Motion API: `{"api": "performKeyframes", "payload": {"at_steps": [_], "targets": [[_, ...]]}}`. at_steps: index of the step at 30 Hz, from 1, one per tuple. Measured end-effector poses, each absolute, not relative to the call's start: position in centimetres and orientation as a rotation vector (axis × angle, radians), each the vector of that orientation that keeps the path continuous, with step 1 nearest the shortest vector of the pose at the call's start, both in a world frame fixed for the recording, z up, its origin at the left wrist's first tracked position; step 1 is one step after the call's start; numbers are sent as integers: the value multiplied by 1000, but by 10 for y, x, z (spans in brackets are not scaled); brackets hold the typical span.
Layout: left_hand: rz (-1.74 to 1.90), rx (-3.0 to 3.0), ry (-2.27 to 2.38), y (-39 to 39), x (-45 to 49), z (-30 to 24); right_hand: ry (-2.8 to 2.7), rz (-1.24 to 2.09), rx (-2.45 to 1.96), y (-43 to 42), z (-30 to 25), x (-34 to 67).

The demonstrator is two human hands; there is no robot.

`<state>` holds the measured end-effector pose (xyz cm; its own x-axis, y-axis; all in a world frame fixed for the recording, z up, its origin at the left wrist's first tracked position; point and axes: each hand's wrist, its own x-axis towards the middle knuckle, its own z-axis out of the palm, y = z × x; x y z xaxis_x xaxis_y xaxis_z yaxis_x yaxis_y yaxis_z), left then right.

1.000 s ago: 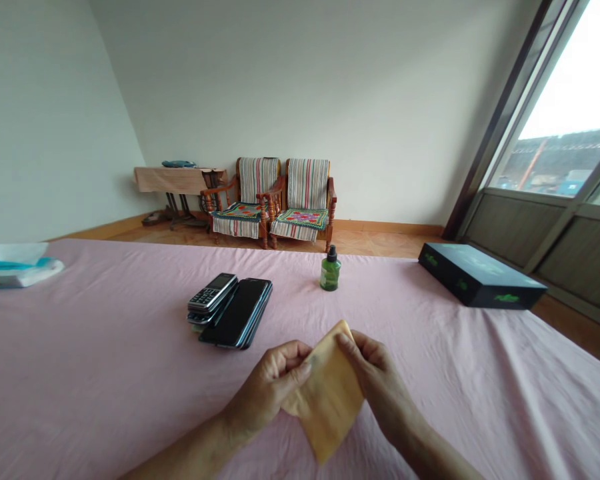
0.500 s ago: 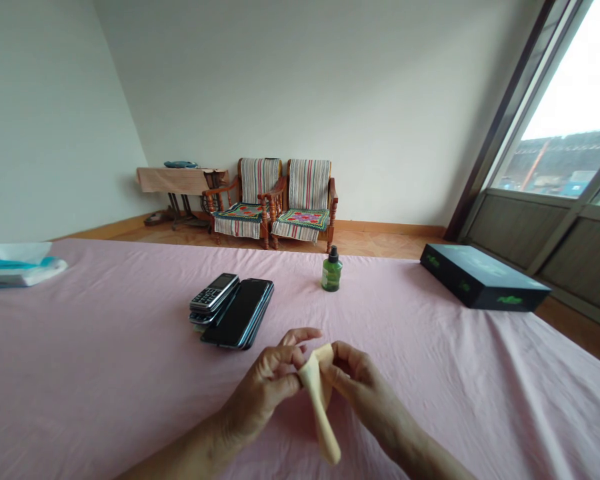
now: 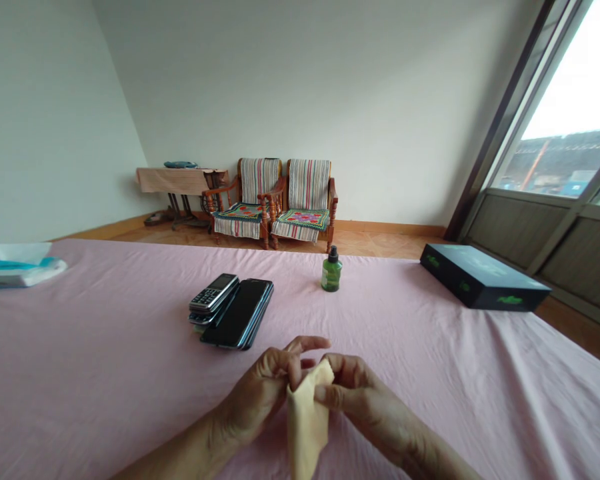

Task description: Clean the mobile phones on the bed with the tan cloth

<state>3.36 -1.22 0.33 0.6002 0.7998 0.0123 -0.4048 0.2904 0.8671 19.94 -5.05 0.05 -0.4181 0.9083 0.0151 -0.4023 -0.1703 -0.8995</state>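
A pale yellow cloth (image 3: 307, 420) hangs between my two hands, above the pink sheet at the front. My left hand (image 3: 260, 390) pinches its upper left edge between thumb and index finger, the other fingers stretched forward. On the upper right edge, my right hand (image 3: 363, 400) grips it with the thumb on the near face. The cloth's lower end drops toward the bottom of the view. Beyond my left hand lie stacked phones: a keypad phone (image 3: 214, 293) on top of one pile, and a black smartphone (image 3: 240, 312) on the other.
A green bottle (image 3: 332, 272) with a black cap stands past my hands. A black box (image 3: 483, 280) lies at the right, a tissue pack (image 3: 23, 267) at the far left. The pink sheet (image 3: 105, 347) covers the surface. Two wooden chairs (image 3: 305, 200) stand by the wall.
The cloth, narrow and twisted before, now hangs wider and flatter. Both hands have come slightly lower and nearer, still holding its upper edge. The phones, bottle and box have stayed put.
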Motion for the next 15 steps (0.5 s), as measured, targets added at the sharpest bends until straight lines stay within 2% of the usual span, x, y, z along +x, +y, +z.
{"api": "performKeyframes", "payload": {"at_steps": [5,9,15], "targets": [[893,1165,555,-7,31,0,-1039,1525,-832,-43,-2,202],[781,1404,570,-6,31,0,-1085,1268,-1013,-39,-2,203],[820,1539,828,-10,38,-5,-1185,1224,-1023,-40,-10,199]]}}
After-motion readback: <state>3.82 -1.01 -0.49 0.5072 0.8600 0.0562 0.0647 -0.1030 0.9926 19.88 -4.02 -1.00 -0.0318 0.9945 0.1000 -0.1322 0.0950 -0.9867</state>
